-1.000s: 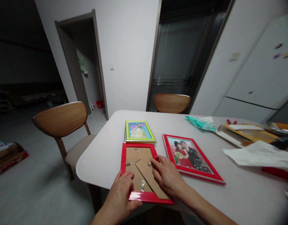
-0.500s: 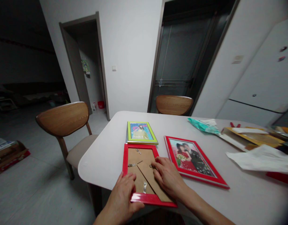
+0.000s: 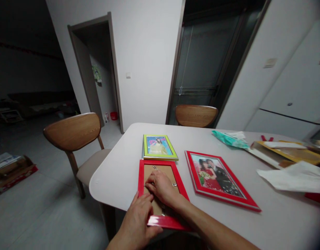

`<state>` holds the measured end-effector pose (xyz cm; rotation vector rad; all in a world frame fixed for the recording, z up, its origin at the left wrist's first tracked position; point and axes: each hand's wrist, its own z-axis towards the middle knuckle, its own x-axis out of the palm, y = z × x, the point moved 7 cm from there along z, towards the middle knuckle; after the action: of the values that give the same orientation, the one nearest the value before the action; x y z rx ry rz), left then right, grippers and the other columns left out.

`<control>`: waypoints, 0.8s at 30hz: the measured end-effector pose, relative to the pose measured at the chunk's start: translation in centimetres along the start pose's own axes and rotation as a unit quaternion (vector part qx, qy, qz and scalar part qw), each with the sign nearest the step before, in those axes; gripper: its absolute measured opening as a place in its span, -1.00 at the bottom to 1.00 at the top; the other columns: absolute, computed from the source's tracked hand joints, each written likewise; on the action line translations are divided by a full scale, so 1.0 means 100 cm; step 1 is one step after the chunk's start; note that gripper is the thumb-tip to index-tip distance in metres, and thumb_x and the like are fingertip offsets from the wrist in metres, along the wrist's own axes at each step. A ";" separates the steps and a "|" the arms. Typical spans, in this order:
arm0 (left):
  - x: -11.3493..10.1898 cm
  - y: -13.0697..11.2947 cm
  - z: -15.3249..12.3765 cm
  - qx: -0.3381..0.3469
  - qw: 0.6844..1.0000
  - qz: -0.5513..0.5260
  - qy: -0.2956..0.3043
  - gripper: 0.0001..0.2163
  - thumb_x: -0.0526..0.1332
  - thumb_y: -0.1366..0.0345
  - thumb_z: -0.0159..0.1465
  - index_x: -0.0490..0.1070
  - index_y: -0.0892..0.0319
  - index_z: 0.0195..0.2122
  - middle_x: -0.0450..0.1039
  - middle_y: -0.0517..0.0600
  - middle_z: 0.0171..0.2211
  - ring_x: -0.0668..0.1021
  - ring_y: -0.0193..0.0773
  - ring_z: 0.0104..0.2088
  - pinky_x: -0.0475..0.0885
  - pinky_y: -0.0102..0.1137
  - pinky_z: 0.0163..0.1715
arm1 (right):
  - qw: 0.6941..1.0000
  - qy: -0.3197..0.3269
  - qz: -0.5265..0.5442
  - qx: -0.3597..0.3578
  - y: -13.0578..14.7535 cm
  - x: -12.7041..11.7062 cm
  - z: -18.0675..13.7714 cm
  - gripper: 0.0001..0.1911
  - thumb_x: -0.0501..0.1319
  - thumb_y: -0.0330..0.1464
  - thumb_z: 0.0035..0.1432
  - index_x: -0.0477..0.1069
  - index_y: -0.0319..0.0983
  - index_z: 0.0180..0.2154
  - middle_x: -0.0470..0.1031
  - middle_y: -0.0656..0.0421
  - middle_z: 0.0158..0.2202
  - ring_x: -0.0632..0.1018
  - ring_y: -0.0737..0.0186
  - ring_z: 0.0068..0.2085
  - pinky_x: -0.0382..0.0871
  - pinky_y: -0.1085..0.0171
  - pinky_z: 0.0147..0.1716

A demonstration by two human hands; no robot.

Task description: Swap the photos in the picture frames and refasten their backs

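Note:
A red picture frame (image 3: pixel 160 168) lies face down at the near edge of the white table (image 3: pixel 118 173), its brown backing board showing. My left hand (image 3: pixel 140 217) grips the frame's near left corner, thumb on the red bottom edge. My right hand (image 3: pixel 162 187) rests on the backing board with fingers bent, fingertips pressing at a small metal clip on the left side. A green frame (image 3: pixel 159 147) with a photo lies just beyond. A larger red frame (image 3: pixel 219 178) with a photo of two people lies to the right.
Two wooden chairs stand by the table, one at the left (image 3: pixel 74 133), one at the far side (image 3: pixel 195 115). Papers (image 3: pixel 292 175), a yellow envelope (image 3: pixel 285 152) and a teal bag (image 3: pixel 227 138) lie on the table's right. A box (image 3: pixel 11 170) sits on the floor at left.
My right hand has moved from the right side of the backing board across to its left side. My left hand keeps its hold on the frame's near corner.

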<state>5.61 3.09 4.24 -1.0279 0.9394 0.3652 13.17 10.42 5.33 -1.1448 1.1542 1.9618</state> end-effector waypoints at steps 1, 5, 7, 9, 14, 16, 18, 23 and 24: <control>0.000 0.000 0.000 0.000 1.000 0.000 -0.002 -0.72 0.36 0.38 -0.20 0.34 0.20 -0.43 0.31 0.13 -0.02 0.31 -0.06 0.01 0.06 -0.09 0.06 | 1.000 -0.003 0.002 0.006 -0.001 0.000 0.000 -0.80 0.09 -0.33 0.04 0.44 -0.23 -0.48 0.41 0.16 -0.46 0.37 0.32 -0.36 0.16 0.36 -0.33; 0.001 -0.001 0.001 -0.003 1.000 0.005 -0.002 -0.73 0.35 0.38 -0.20 0.36 0.21 -0.44 0.33 0.15 -0.04 0.34 -0.03 -0.02 0.09 -0.05 0.04 | 0.999 -0.011 0.004 0.032 -0.005 0.001 0.004 -0.83 0.10 -0.36 0.01 0.42 -0.25 -0.50 0.42 0.14 -0.46 0.38 0.31 -0.37 0.17 0.37 -0.36; 0.000 -0.001 0.001 -0.004 1.000 0.006 -0.002 -0.71 0.35 0.36 -0.20 0.36 0.21 -0.42 0.32 0.14 -0.04 0.33 -0.02 -0.01 0.07 -0.03 0.04 | 0.999 -0.011 0.002 0.043 -0.005 0.002 0.008 -0.85 0.10 -0.39 0.00 0.42 -0.26 -0.51 0.43 0.14 -0.48 0.38 0.31 -0.40 0.17 0.37 -0.39; 0.000 0.000 0.001 -0.007 1.000 0.005 0.001 -0.70 0.35 0.34 -0.20 0.36 0.19 -0.41 0.31 0.13 -0.02 0.32 -0.02 0.00 0.06 -0.02 0.04 | 0.999 -0.010 0.004 0.051 -0.006 0.004 0.010 -0.86 0.11 -0.39 -0.02 0.42 -0.26 -0.51 0.44 0.14 -0.48 0.39 0.31 -0.41 0.17 0.37 -0.41; 0.002 0.004 -0.001 -0.003 1.000 0.003 -0.003 -0.69 0.38 0.32 -0.21 0.36 0.20 -0.42 0.31 0.12 -0.02 0.31 -0.04 0.01 0.05 -0.04 0.06 | 0.997 -0.016 0.015 0.074 -0.020 -0.001 0.013 -0.82 0.09 -0.34 0.01 0.43 -0.25 -0.49 0.48 0.18 -0.49 0.43 0.34 -0.44 0.17 0.41 -0.46; 0.004 0.006 -0.001 0.001 1.000 0.004 -0.007 -0.67 0.38 0.30 -0.22 0.36 0.20 -0.41 0.31 0.13 -0.02 0.31 -0.03 0.01 0.05 -0.03 0.06 | 0.994 -0.030 0.009 0.101 -0.034 -0.006 0.015 -0.79 0.06 -0.34 0.04 0.43 -0.27 -0.46 0.49 0.15 -0.47 0.43 0.33 -0.44 0.16 0.40 -0.47; 0.005 0.006 -0.001 0.002 1.000 0.006 -0.005 -0.66 0.38 0.29 -0.22 0.36 0.20 -0.39 0.31 0.14 -0.02 0.31 -0.02 0.01 0.05 -0.02 0.06 | 0.991 -0.042 -0.002 0.131 -0.050 -0.009 0.018 -0.77 0.05 -0.33 0.04 0.43 -0.28 -0.46 0.49 0.12 -0.45 0.44 0.31 -0.43 0.16 0.38 -0.46; 0.005 0.003 -0.001 -0.006 1.000 0.010 -0.001 -0.69 0.37 0.30 -0.20 0.36 0.21 -0.42 0.32 0.16 -0.03 0.32 -0.02 0.01 0.07 -0.04 0.06 | 0.980 -0.050 -0.028 0.192 -0.075 -0.005 0.027 -0.79 0.09 -0.29 0.01 0.42 -0.27 -0.46 0.49 0.10 -0.43 0.44 0.27 -0.39 0.12 0.36 -0.46; 0.005 0.002 0.000 -0.007 1.000 0.013 0.002 -0.69 0.37 0.31 -0.20 0.36 0.21 -0.41 0.32 0.16 -0.03 0.31 -0.02 0.01 0.06 -0.04 0.06 | 0.977 -0.051 -0.032 0.203 -0.079 -0.004 0.029 -0.79 0.09 -0.28 0.01 0.42 -0.27 -0.45 0.49 0.09 -0.42 0.44 0.26 -0.39 0.12 0.36 -0.47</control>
<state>5.74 3.07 3.77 -1.0299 0.9554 0.3930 18.56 16.52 3.35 -0.8441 1.3659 1.6155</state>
